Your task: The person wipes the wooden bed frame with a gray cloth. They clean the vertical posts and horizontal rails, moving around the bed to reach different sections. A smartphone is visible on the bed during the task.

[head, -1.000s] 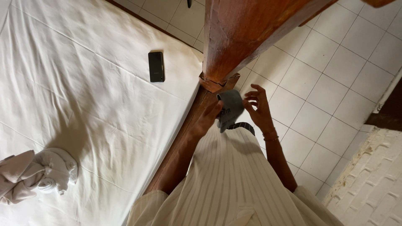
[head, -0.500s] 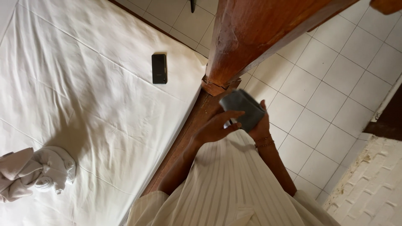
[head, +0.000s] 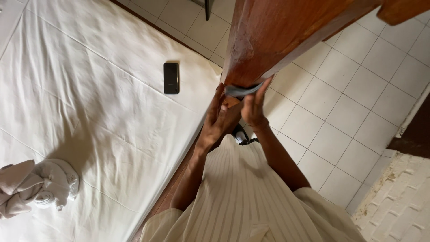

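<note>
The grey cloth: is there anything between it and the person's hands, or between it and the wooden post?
Nothing visible. The grey cloth is pressed against the wooden post by the right hand; the left hand is just below it. The phone lies apart on the white sheet.

Grey cloth mostly hidden behind wooden post and fingers.

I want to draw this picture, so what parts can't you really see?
Head view:
- Grey cloth: mostly hidden behind the wooden post.
- Left hand and right hand: blurred, grip unclear.
- Rolled towel: cut off by the left edge.
- Black phone on the bed: too small for detail.
</note>
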